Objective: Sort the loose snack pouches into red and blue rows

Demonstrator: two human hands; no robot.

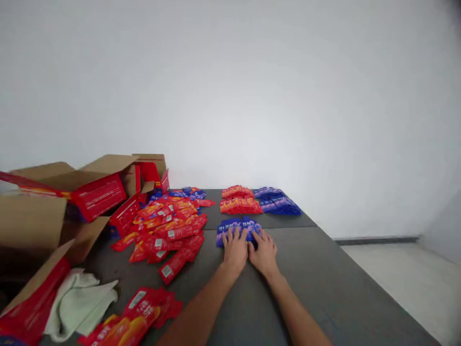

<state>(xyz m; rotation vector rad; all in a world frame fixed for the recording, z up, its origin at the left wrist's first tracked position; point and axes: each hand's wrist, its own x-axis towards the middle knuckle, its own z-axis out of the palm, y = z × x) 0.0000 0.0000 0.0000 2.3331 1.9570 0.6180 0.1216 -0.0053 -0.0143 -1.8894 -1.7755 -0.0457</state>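
Side by side on the dark table, a row of blue-purple snack packets (234, 224) lies under my fingertips. My left hand (235, 249) rests on the row's near edge, its fingers spread. Close beside it, my right hand (263, 251) touches the right end of the row, fingers apart too. Neither hand is wrapped round a packet. Just beyond are neat stacks of red packets (240, 206) and, to their right, stacks of blue packets (280, 205). The lower parts of the touched packets are hidden by my fingers.
Left of my hands spreads a loose heap of red packets (176, 233), with some blue packets (187, 193) behind. Open red cardboard boxes (101, 194) stand along the left. A pale cloth (81, 302) and more red packets (144, 312) lie nearer. A white wall (230, 96) rises behind the table.
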